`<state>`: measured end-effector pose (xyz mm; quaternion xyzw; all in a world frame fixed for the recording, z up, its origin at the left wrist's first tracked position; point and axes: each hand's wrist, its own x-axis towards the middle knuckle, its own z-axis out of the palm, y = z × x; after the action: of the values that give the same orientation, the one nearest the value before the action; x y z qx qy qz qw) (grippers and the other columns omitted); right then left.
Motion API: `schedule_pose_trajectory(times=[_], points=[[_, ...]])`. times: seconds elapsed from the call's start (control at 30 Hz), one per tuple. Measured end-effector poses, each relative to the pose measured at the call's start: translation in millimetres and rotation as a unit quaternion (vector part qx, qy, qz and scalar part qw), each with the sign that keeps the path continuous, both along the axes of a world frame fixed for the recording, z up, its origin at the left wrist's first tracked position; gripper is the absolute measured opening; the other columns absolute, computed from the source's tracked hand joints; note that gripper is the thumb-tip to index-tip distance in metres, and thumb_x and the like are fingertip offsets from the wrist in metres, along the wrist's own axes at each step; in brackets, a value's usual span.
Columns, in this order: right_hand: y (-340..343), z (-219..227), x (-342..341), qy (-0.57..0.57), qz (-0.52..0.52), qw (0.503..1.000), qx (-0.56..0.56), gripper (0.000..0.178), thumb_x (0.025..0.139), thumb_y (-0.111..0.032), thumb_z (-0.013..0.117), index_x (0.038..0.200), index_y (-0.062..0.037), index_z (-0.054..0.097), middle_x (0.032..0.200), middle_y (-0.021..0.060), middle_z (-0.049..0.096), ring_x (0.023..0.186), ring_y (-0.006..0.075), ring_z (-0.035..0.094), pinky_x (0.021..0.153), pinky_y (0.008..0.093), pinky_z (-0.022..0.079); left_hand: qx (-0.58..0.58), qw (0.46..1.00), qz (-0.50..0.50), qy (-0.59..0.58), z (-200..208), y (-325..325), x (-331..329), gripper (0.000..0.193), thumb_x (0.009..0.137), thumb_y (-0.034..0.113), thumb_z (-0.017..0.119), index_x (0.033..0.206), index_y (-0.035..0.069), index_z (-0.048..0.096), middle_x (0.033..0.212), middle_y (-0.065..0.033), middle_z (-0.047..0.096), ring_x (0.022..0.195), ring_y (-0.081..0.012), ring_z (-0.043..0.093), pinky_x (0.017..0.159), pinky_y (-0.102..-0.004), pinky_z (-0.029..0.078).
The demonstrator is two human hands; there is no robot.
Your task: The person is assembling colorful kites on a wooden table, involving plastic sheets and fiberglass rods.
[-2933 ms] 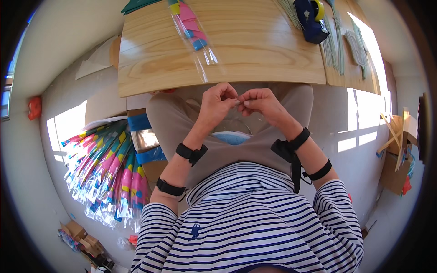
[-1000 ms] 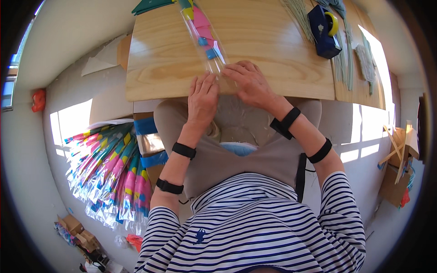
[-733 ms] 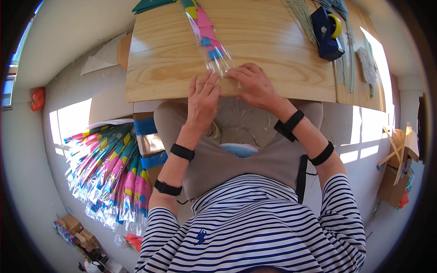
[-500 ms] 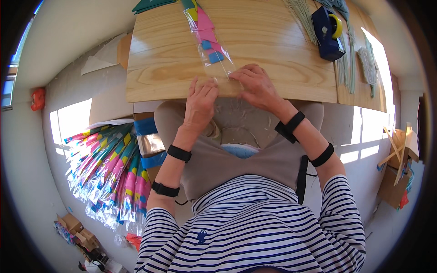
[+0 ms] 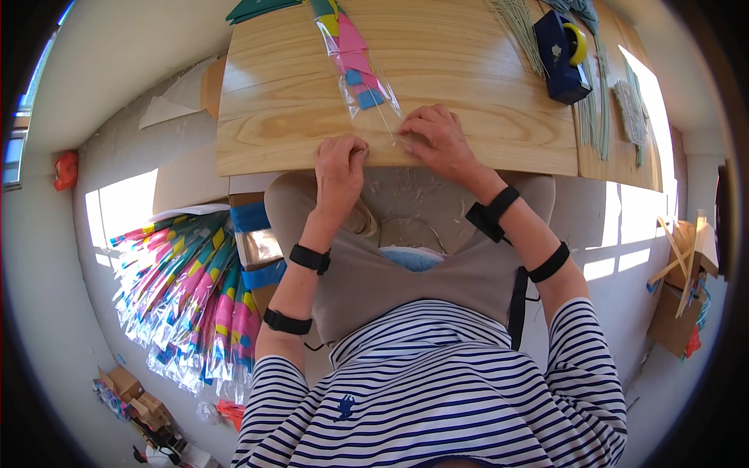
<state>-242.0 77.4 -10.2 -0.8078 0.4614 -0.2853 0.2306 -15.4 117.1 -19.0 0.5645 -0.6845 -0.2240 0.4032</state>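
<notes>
A long clear plastic sleeve (image 5: 331, 43) lies on the table, with folded pink, blue, yellow and green material (image 5: 355, 58) inside. From its near end a thin pale stick or string (image 5: 385, 121) sticks out toward me. My left hand (image 5: 340, 165) is at the table's front edge, thumb and fingers pinched together; what they hold, if anything, is too small to tell. My right hand (image 5: 438, 142) is just right of the stick's tip, its fingers bent in a pinch. Whatever is between those fingertips does not show clearly.
A dark blue tape dispenser (image 5: 558, 62) with a yellow roll stands at the table's right, beside thin pale sticks (image 5: 515, 31) and green rods (image 5: 602, 109). Many filled colourful sleeves (image 5: 183, 288) are heaped at my left. Green material (image 5: 257, 8) lies at the far left table edge.
My left hand has drawn back slightly to the left and nearer me, away from the sleeve. My right hand has shifted a little. The sleeve's clear end no longer reaches my fingers.
</notes>
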Motion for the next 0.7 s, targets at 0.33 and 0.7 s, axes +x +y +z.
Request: schedule_pose_trajectory(times=[0.33, 0.7], points=[[-7.0, -8.2, 0.8, -0.016, -0.019, 1.000, 0.007, 0.012, 0.078, -0.018, 0.076, 0.088, -0.0151, 0.070, 0.097, -0.0007, 0.063, 0.103, 0.0261, 0.056, 0.093, 0.0445, 0.039, 0.013, 1.000, 0.016, -0.021, -3.3, -6.5, -2.0, 0.006, 0.083, 0.005, 0.066, 0.083, 0.008, 0.060, 0.079, -0.0085, 0.063, 0.084, -0.0327, 0.060, 0.085, -0.0448, 0.041], [-7.3, -11.7, 14.9, 0.031, -0.069, 0.996, -0.044, 0.010, 0.080, -0.017, 0.076, 0.083, -0.0136, 0.067, 0.091, 0.0004, 0.062, 0.099, 0.0259, 0.056, 0.089, 0.0438, 0.039, 0.055, 0.994, 0.080, 0.054, -3.5, -2.1, -9.5, 0.026, 0.077, 0.002, 0.072, 0.101, 0.006, 0.064, 0.078, -0.0090, 0.063, 0.082, -0.0332, 0.061, 0.085, -0.0442, 0.044]])
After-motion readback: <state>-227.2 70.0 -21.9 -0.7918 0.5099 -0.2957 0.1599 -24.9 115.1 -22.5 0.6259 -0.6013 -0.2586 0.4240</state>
